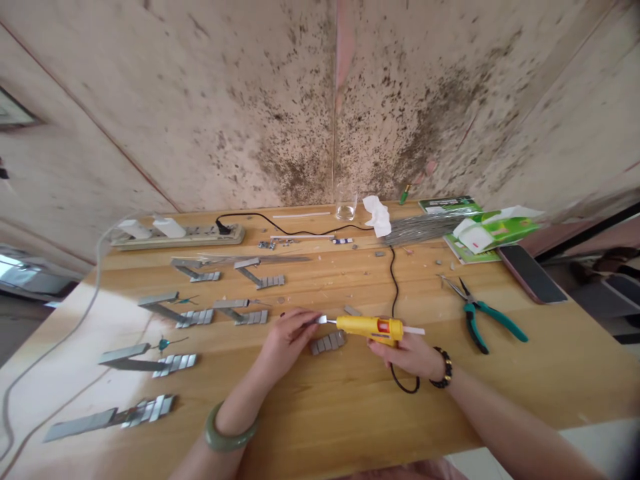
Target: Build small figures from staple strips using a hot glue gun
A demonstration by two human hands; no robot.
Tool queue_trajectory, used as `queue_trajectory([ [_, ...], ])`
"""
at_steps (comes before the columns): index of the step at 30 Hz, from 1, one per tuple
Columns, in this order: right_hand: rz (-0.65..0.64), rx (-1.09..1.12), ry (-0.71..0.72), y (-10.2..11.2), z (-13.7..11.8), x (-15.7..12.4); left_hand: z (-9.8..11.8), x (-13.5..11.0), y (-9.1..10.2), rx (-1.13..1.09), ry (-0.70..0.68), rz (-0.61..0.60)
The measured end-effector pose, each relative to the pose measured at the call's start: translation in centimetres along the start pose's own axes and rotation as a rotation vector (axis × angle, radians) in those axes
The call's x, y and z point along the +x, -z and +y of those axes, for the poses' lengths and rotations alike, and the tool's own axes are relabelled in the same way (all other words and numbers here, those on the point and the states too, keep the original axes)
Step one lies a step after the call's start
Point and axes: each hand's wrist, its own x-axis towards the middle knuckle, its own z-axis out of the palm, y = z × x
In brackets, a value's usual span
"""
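My right hand (410,355) is closed round the handle of a yellow glue gun (367,327), which points left. A white glue stick (414,331) juts from its back end. My left hand (287,340) pinches a small grey flat piece (321,320) between thumb and fingers. The gun's nozzle is at that piece; whether they touch I cannot tell. Just below the nozzle, a grey ribbed strip (328,343) lies on the table. Another small grey piece (353,311) lies behind the gun.
Several bent grey assemblies (175,363) stand at left. A power strip (200,238) with plugs lies at the back. Pliers (477,313), a phone (533,273) and a green tissue pack (505,228) are at right. A wire bundle (425,227) and glass (345,205) sit near the wall.
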Motion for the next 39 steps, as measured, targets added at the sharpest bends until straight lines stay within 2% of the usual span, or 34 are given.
queue_trajectory([
  [16,-0.012,0.047,-0.076,0.07,0.93,-0.01,0.05,-0.01,0.07,0.002,0.026,-0.013],
  [29,-0.017,0.071,-0.085,0.24,0.38,-0.01,0.17,-0.02,0.14,0.005,0.01,-0.045],
  [39,-0.011,0.077,-0.048,0.17,0.68,0.06,-0.02,-0.28,-0.03,0.02,0.061,-0.011],
])
